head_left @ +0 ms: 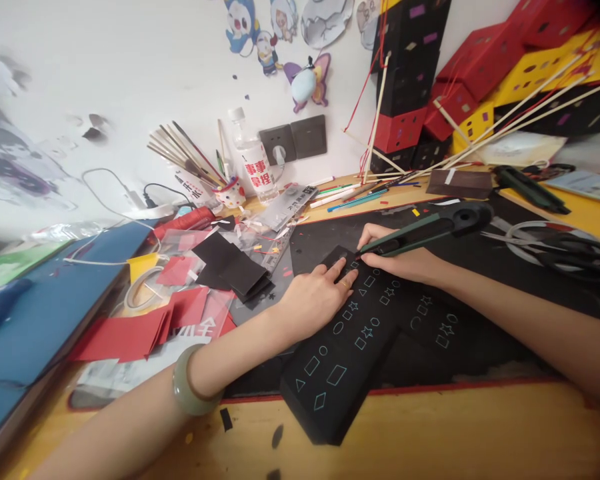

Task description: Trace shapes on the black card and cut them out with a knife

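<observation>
A long black paper piece (325, 393) with outlined squares, circles, stars and triangles lies slantwise over a black mat (480, 320) with a red edge. My left hand (316, 300) rests on its upper part, fingers spread and pressing it down, with nothing held. My right hand (397, 259) is closed around a dark green craft knife (430, 230), whose tip touches the black paper just beyond my left fingertips. More outlined shapes show on black paper to the right of the long piece.
Red and black paper pieces (230, 263) and a tape roll (143, 290) lie at left. Behind stand a bottle (255, 160) and a spotted cup (230, 193). Pens (357, 200) lie at the back. Patterned boxes (405, 60) with sticks and a coiled cable (545, 247) are at right.
</observation>
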`<action>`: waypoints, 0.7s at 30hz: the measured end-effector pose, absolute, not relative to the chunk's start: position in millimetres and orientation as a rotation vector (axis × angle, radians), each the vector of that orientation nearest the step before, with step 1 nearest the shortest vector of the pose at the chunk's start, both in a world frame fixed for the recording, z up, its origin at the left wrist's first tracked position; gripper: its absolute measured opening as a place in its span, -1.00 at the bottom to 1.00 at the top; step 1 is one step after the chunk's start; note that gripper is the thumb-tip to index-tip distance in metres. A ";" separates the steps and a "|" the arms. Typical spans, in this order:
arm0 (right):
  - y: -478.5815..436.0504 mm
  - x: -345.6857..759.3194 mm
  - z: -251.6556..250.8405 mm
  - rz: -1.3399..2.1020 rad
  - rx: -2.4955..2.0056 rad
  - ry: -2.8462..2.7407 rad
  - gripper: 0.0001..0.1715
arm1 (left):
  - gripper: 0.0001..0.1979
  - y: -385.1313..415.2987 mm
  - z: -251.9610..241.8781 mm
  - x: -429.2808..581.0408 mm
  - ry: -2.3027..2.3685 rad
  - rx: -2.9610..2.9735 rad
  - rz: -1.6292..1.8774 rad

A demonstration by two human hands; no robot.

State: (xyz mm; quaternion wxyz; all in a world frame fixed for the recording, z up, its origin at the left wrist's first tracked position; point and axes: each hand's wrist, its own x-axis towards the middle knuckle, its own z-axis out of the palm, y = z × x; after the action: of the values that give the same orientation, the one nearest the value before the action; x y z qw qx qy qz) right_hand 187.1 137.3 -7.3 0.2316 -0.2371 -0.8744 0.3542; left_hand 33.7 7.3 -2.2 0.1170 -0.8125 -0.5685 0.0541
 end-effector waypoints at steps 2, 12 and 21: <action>138.1 186.8 -7.3 0.977 -0.647 -2.402 -0.89 | -0.59 7.6 -3.1 33.6 -1.665 -2.381 0.155; 141.2 187.0 -10.1 1.018 -0.616 -2.369 -0.88 | -0.60 6.4 -4.5 33.1 -1.653 -2.358 0.144; 138.1 189.0 -3.5 1.017 -0.687 -2.373 -0.92 | -0.60 5.9 -8.8 33.4 -1.632 -2.341 0.114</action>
State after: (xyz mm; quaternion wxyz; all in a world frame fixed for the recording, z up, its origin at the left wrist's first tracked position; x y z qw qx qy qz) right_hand 189.0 138.1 -3.5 0.2329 -0.2501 -0.8637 0.3703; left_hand 33.4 5.9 -8.8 0.1423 -0.8114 -0.5655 0.0395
